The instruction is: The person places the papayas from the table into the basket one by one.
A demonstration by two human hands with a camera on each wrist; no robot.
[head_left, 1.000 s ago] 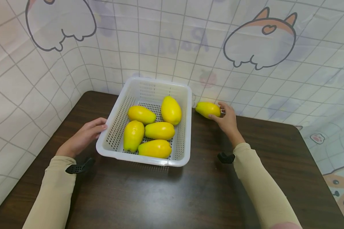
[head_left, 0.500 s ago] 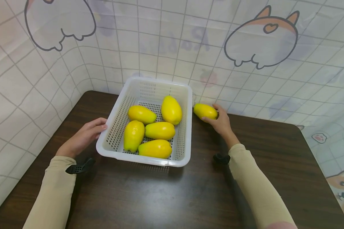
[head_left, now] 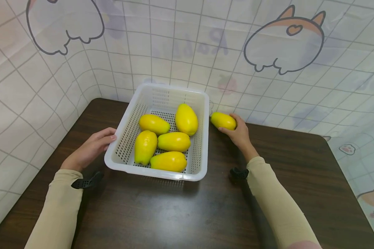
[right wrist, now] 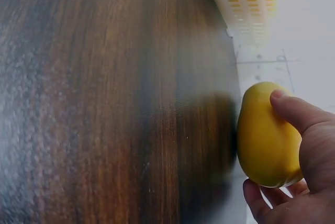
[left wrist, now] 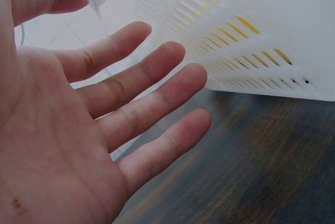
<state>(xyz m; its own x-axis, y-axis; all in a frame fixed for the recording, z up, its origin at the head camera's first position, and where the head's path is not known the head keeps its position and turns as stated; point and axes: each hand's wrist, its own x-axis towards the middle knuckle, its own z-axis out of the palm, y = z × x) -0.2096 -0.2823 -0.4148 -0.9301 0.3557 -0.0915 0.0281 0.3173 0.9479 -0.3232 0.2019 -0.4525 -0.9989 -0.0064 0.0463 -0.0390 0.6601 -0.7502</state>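
Observation:
Against the back wall, my right hand (head_left: 240,135) grips a yellow papaya (head_left: 222,121) with a greenish tip. In the right wrist view, the thumb presses the near side of the papaya (right wrist: 267,135) and the fingers curl round its end. My left hand (head_left: 88,148) rests at the left rim of a white perforated plastic basket (head_left: 112,160). The left wrist view shows the thumb at the rim and the other fingers (left wrist: 172,88) spread nearly straight beside the basket wall. Inside the basket lie several more papayas (head_left: 174,142).
The basket stands on a dark wooden table (head_left: 174,214). A white grid-patterned cloth (head_left: 187,45) with cartoon animals hangs behind and at both sides. The held papaya lies just right of the basket, near the table's back edge.
My right hand has moved slightly left, bringing the papaya a little nearer the basket and closing more firmly round it. The left hand and the basket have stayed put.

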